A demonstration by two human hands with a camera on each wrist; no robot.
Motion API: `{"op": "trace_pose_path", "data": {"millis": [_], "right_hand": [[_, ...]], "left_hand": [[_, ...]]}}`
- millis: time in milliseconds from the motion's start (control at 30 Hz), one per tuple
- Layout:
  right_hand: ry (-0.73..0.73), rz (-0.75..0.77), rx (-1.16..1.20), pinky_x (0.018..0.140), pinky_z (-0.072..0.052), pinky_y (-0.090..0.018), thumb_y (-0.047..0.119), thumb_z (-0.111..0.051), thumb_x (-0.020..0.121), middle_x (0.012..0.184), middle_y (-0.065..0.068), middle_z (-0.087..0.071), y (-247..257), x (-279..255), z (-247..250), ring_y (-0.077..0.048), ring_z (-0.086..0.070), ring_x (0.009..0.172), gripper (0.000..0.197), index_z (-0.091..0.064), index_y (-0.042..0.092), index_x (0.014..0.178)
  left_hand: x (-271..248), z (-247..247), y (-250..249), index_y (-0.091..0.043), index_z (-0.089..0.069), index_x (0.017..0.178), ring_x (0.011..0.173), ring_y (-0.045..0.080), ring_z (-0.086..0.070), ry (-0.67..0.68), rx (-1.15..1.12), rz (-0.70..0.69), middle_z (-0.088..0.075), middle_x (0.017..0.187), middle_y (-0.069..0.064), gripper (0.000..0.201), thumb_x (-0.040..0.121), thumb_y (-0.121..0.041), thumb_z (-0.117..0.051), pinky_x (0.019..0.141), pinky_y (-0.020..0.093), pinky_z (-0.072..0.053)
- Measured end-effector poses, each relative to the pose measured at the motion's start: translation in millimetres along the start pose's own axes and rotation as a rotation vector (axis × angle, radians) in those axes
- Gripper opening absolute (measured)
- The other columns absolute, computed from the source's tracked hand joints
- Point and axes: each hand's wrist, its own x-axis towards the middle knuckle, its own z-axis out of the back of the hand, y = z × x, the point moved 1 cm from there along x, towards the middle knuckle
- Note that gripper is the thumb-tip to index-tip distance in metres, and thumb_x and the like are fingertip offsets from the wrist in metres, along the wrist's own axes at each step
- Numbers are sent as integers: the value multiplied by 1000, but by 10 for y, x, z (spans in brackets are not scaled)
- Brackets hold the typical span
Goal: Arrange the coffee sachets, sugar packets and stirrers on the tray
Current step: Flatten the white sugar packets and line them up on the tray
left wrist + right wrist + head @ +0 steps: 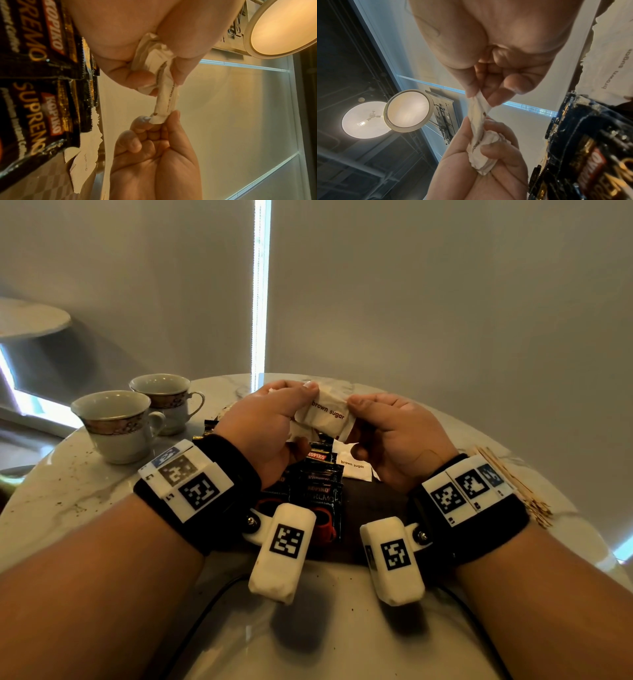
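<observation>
I hold a bunch of brown sugar packets (322, 414) up over the tray (376, 501). My left hand (274, 419) squeezes the bunch so none fall. My right hand (387, 426) pinches the end of one packet, I think to pull it out alone. Coffee sachets (318, 491) lie on the tray already, with one sugar packet (352, 465) beside them. The stirrers (513, 487) wait on the table (85, 491).

Both forearms are bare, with no sleeves. Each wrist wears a wide black strap (219, 470) carrying a white plate (186, 479) printed with square black-and-white coded markers. A white, rounded camera pod (282, 553) with its own marker hangs from each strap on a bracket fixed by a silver screw (252, 521). Thin black cables (202, 611) trail near the forearms.
</observation>
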Motion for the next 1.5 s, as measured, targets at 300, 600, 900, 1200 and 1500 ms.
{"op": "trace_pose_path", "data": {"millis": [300,600,900,1200,1500], "right_hand": [[-176,-18,-38,38,-30,-22,16,-54,101,87,-13,-71,42,123,213,-15,-57,51,12,-62,8,103],[-219,-497,-280,41,-31,-21,24,-61,96,94,-14,-73,-271,263,648,-12,-52,53,25,-65,5,112],[-182,-565,-383,40,-35,-17,20,-65,93,90,-10,-73,-241,213,634,-7,-50,47,22,-69,9,112],[-143,-591,-467,40,-38,-19,22,-67,93,86,-6,-68,-258,219,622,-6,-49,49,20,-72,14,111],[-91,-492,-484,51,-42,-24,7,-67,91,89,-13,-66,-222,211,594,-14,-55,58,12,-71,8,102]], "left_hand": [[29,52,21,-13,-67,106,72,17,-62,-26,-57,37,-62,97,7,22,95,-32,-67,46,23,-44],[57,65,26,-14,-68,103,66,15,-62,-32,-100,53,-61,93,5,16,97,-29,-66,44,23,-44],[60,63,31,-14,-69,100,67,15,-62,-41,-106,58,-62,92,6,15,95,-28,-68,44,23,-44],[47,55,21,-12,-69,100,70,17,-61,-38,-114,82,-62,92,6,12,92,-21,-69,44,22,-43],[53,43,45,-12,-68,102,68,17,-61,-33,-108,83,-62,88,5,13,92,-20,-67,44,22,-43]]}}
